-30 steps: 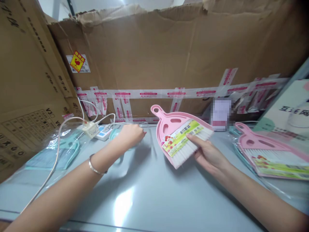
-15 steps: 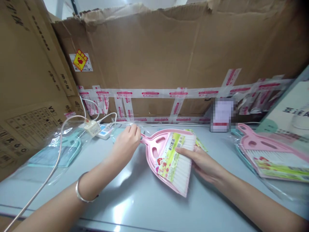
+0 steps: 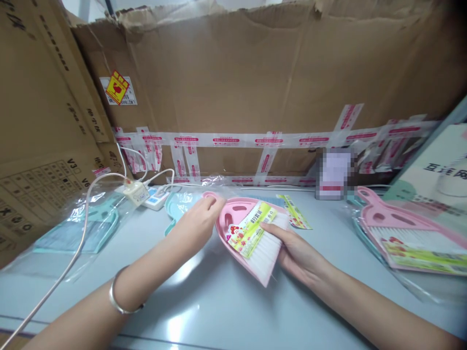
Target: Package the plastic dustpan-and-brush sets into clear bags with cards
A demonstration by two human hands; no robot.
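Lying at the left of the frame, a teal dustpan (image 3: 75, 236) rests in clear plastic. Just left of centre, the left hand (image 3: 200, 221) has its fingers curled together beside the handle (image 3: 209, 195) of a pink dustpan-and-brush set (image 3: 251, 231); whether they pinch that handle I cannot tell. The set is at the middle of the frame, tilted above the grey table (image 3: 219, 311), its bristles (image 3: 264, 250) pointing toward the lower right. It looks light: thin, fairly stiff plastic, smooth enough to slip, with soft bristles that would bend under pressure and a card label (image 3: 251, 232) that could crease. The looped handle or the firm rim should give the surest hold. Right of centre, the right hand (image 3: 301, 255) pinches the bristle end, thumb over the label's edge, other fingers underneath. At the far right lies another pink set (image 3: 416, 238).
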